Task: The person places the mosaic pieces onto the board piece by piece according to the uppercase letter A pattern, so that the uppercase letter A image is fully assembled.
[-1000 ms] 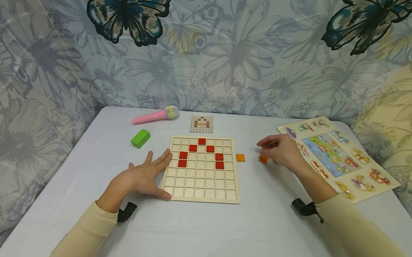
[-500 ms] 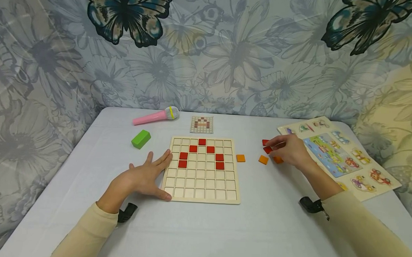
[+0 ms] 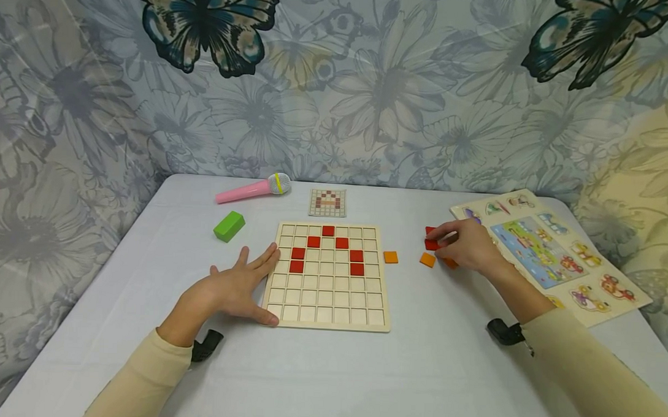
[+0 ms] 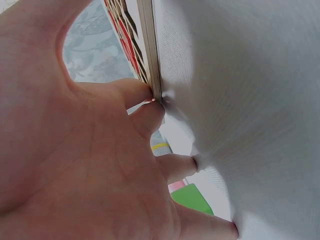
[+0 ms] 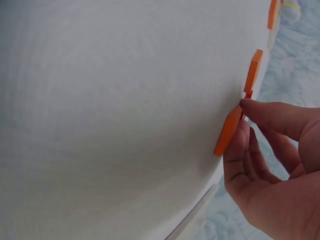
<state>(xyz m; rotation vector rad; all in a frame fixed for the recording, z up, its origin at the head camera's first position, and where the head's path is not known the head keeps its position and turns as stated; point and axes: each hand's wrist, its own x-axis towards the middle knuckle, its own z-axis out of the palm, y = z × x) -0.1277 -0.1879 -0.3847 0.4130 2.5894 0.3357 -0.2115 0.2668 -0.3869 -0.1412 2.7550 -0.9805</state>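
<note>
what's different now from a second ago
The right grip has moved right, away from the grid, fully uncovering an orange tile and bringing two red tiles into view; the nearer one has since turned slightly. Whether it's pinched is unclear. The left grip stays at the grid's left edge.

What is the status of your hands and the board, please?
Left hand spread at left edge of board; right hand at loose red tiles, grip unclear. Board holds seven red tiles. Possible obstacle: orange tile between board and right hand.
</note>
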